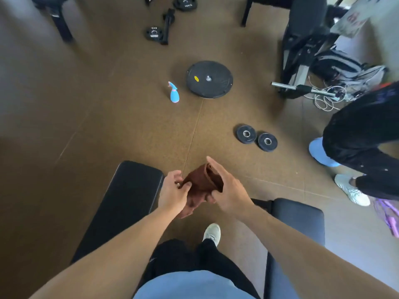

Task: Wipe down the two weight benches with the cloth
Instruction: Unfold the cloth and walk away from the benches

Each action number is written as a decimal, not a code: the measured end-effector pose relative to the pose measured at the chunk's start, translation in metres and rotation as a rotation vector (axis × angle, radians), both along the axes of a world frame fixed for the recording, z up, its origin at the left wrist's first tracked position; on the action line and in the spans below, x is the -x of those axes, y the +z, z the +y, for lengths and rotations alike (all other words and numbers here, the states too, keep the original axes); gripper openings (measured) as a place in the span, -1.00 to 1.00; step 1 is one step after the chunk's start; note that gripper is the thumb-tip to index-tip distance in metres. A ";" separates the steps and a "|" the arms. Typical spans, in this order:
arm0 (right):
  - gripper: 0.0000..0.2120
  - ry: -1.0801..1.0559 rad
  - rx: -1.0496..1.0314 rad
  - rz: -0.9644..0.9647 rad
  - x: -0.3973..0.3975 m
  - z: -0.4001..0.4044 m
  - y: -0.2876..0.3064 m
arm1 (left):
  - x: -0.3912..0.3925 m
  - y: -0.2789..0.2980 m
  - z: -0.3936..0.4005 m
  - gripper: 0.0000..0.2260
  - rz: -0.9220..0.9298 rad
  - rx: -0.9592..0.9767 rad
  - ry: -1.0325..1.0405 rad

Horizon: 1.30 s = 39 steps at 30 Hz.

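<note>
Two bare arms reaching out from the bottom, over a light blue shirt (194, 284) and black trousers (183, 255). One white shoe (212, 231) on the brown floor (108, 115) between the two benches.

Left hand (172, 190) pinching one edge of the brown cloth (203, 184), thumb on top. Right hand (226, 188) holding the other side, fingers straight along the far edge and thumb tucked under a fold. Cloth bunched up in the air between both hands, just above the gap between the benches, one end hanging down under the left wrist.

Left bench (121, 208): long black pad, slanting up to the right, just beside the left hand. Right bench (295, 240): dark grey pad, under the right arm.

Farther away on the floor: small blue spray bottle (173, 93) with a pink top, standing near a big round black disc (209, 79) with a yellow dot. Two small black weight plates (255, 138) lying flat, touching each other, to the right. More dark plates (184, 3) and a black bar at the top.

Right edge: another person's legs in black trousers (367, 137), one white shoe, one blue shoe. Black workout machine (306, 35) with a silver bar (302, 88) and a tangle of pale cables (326, 98) behind.
</note>
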State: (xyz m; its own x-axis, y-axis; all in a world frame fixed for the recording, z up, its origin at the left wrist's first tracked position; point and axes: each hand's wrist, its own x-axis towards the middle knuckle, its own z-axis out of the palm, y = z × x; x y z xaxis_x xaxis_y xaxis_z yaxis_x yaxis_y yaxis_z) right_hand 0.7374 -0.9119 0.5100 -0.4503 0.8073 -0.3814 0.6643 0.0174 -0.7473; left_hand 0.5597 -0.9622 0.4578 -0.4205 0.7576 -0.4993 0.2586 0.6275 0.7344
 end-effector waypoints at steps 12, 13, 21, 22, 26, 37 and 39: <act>-0.15 0.501 -0.137 -0.213 0.105 0.238 0.044 | 0.043 0.013 0.195 -0.51 -0.253 -0.053 -0.214; -0.16 0.547 -0.147 -0.233 0.117 0.259 0.046 | 0.054 0.013 0.212 -0.60 -0.271 -0.063 -0.190; -0.50 0.695 -0.253 -0.351 0.201 0.402 0.049 | 0.138 0.012 0.326 -0.58 -0.189 -0.077 -0.097; -0.64 0.688 -0.247 -0.363 0.211 0.418 0.047 | 0.146 0.009 0.341 -0.54 -0.186 -0.071 -0.071; -0.76 0.658 -0.290 -0.344 0.249 0.493 0.032 | 0.175 -0.006 0.405 -0.54 -0.191 -0.045 0.016; -0.80 0.306 0.091 0.216 0.338 0.724 0.056 | 0.230 -0.014 0.585 -0.59 -0.451 0.069 0.477; -0.79 0.174 0.143 0.239 0.354 0.763 0.054 | 0.241 -0.011 0.610 -0.57 -0.486 0.085 0.529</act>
